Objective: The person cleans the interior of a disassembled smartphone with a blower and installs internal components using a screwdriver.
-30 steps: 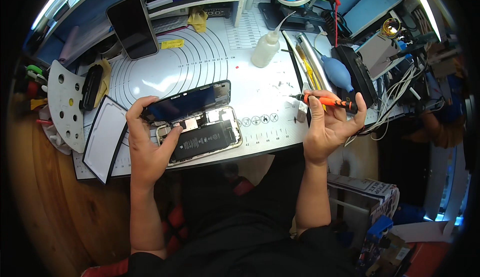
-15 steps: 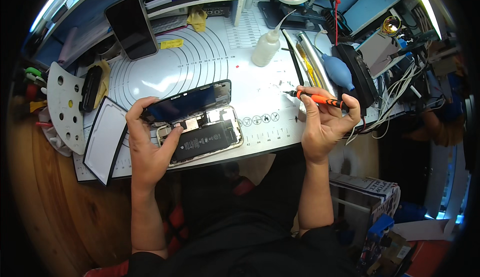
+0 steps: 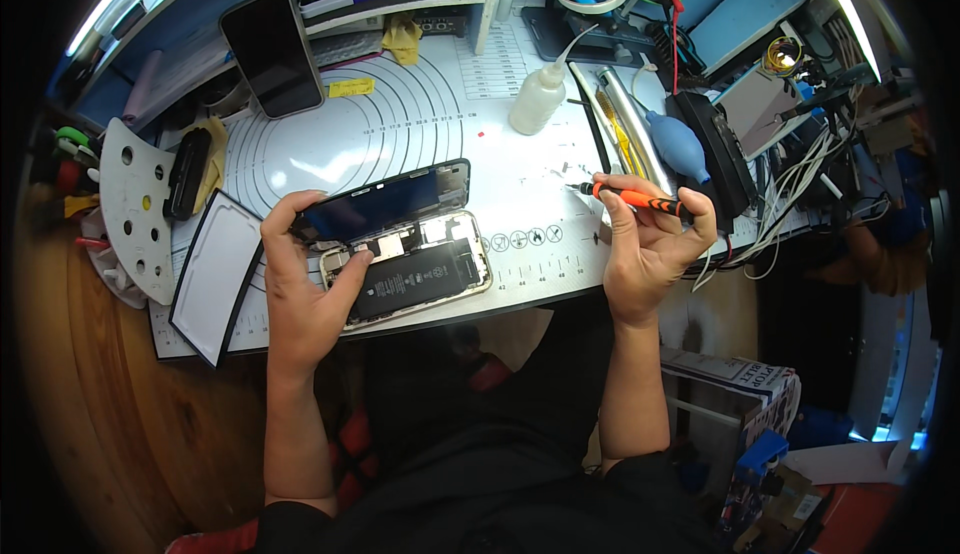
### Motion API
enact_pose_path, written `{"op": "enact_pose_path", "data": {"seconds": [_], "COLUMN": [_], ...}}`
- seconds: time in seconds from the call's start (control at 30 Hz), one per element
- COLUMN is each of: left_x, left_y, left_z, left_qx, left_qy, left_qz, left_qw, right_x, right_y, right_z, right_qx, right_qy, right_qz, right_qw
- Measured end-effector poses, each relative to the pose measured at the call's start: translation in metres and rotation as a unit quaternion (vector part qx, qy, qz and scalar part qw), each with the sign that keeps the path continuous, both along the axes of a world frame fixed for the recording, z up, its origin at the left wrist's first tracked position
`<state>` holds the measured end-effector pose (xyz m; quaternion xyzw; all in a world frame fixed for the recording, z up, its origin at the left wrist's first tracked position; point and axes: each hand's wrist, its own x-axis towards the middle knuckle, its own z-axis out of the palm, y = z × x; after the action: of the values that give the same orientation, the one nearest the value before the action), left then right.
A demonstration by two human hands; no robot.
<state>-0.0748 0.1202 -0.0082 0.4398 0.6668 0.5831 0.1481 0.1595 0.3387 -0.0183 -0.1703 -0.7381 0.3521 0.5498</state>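
An opened smartphone (image 3: 478, 244) lies near the front edge of the white work mat, its black battery (image 3: 415, 279) exposed. Its screen (image 3: 385, 204) is tilted up along the far side of the body. My left hand (image 3: 310, 294) is closed on the phone's left end: the fingers hold the raised screen, and the thumb presses on the inside of the body. Between the thumb and fingers of my right hand (image 3: 650, 249) is an orange and black screwdriver (image 3: 640, 198). Its tip points left, over several tiny parts (image 3: 572, 170) on the mat.
A white squeeze bottle (image 3: 538, 102) stands beyond the tiny parts. Tweezers (image 3: 615, 129) and a blue air blower (image 3: 678, 144) lie to the right, near tangled cables (image 3: 780, 214). A white, black-rimmed tray (image 3: 212, 274) sits left of the phone. Another phone (image 3: 272, 54) leans at the back.
The view has shifted slightly, so the phone and mat appear a little further right. Both hands keep the same hold, and the screwdriver stays over the tiny parts.
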Motion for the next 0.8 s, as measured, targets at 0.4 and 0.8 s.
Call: {"op": "enact_pose_path", "data": {"seconds": [0.4, 0.8], "left_x": [-0.002, -0.004], "left_y": [-0.001, -0.006], "left_z": [0.0, 0.003], "left_qx": [-0.013, 0.038], "left_qy": [0.042, -0.018], "left_qz": [0.017, 0.022], "left_qw": [0.999, 0.999], "right_x": [0.002, -0.024], "right_y": [0.001, -0.045], "right_z": [0.002, 0.031], "right_qx": [0.011, -0.05], "right_qy": [0.053, 0.14], "right_qz": [-0.027, -0.041], "right_qw": [0.998, 0.988]}}
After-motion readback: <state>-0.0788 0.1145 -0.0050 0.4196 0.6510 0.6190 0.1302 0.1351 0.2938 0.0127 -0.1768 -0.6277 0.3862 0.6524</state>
